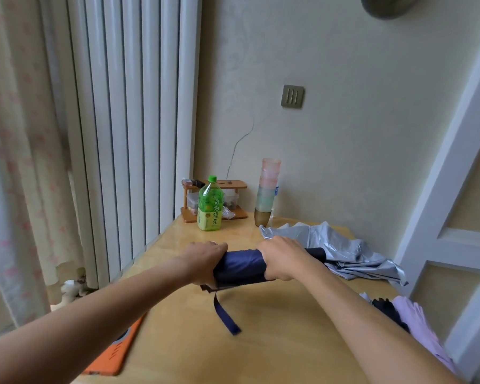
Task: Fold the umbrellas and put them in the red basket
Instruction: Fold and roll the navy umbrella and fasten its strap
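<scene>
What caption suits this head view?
Rolled navy umbrella gripped by left hand and right hand; strap loose, silver umbrella behind.

Soft daylight from left, warped edges

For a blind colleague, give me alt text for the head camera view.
The left hand and right hand grip a rolled navy umbrella at a wooden table, its strap undone. A silver umbrella lies crumpled behind it to the right; a green bottle and stacked cups stand farther back.
</scene>
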